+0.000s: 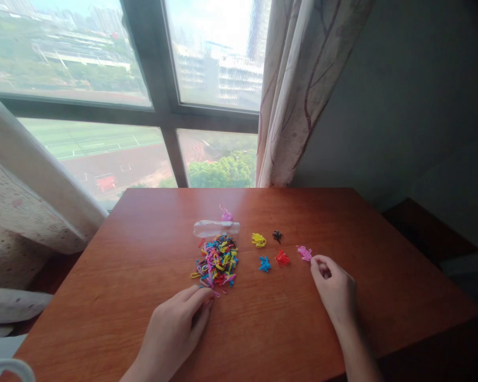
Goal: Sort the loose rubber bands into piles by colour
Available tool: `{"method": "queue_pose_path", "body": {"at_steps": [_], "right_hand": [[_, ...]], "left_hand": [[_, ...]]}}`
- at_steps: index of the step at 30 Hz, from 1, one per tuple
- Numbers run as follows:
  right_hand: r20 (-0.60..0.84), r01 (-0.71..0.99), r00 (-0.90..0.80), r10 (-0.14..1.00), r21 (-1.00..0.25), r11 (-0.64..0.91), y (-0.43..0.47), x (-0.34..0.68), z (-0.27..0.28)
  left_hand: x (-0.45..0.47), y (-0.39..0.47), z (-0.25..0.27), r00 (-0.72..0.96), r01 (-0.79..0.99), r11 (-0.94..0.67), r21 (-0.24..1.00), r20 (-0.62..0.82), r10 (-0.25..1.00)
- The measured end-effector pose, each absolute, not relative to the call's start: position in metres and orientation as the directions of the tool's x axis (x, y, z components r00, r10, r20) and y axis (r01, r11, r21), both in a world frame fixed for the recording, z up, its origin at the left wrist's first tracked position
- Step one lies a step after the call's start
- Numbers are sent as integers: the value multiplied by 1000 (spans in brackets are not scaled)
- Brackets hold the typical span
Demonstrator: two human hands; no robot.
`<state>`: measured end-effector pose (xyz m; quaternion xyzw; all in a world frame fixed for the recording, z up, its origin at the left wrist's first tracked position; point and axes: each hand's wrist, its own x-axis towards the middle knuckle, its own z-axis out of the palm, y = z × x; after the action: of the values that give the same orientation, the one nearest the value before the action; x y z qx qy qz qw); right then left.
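My left hand (179,323) is closed in a pinch at the near edge of a mixed pile of small coloured loops (219,260). A pink loop (217,294) shows right at its fingertips. My right hand (334,286) is pinched at the near right side of a small pink heap (304,253) of the same loops; whatever is between those fingers is hidden. Left of that heap lie a red heap (282,258), a blue heap (264,264), a yellow heap (258,240) and a black heap (278,236), each of one colour.
Behind the mixed pile, a clear plastic bottle-shaped container (213,228) lies on its side, with a pink round piece with a loop (227,216) beside it. The brown wooden table (159,233) reaches to a window. Curtains (298,79) hang on both sides.
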<state>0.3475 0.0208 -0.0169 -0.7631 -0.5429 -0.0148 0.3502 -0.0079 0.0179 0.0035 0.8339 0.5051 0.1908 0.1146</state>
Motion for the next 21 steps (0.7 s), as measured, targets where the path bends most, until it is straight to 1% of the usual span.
{"method": "queue_pose_path", "body": {"at_steps": [7,14,17,21], "right_hand": [[379,841,421,824,-503,-198,27,365,-20],[292,850,319,902,-509,-136,33,378,-24],[273,848,298,915,-516,-122,34,378,-27],[284,849,301,911,-515,-120,33,378,-28]], "left_hand": [[-8,17,4,412,799,-455,393,193,891],[-8,17,4,412,805,-457,379,196,890],[-8,17,3,414,806,-459,373,199,888],[-8,18,2,423,793,-476,381,220,879]]}}
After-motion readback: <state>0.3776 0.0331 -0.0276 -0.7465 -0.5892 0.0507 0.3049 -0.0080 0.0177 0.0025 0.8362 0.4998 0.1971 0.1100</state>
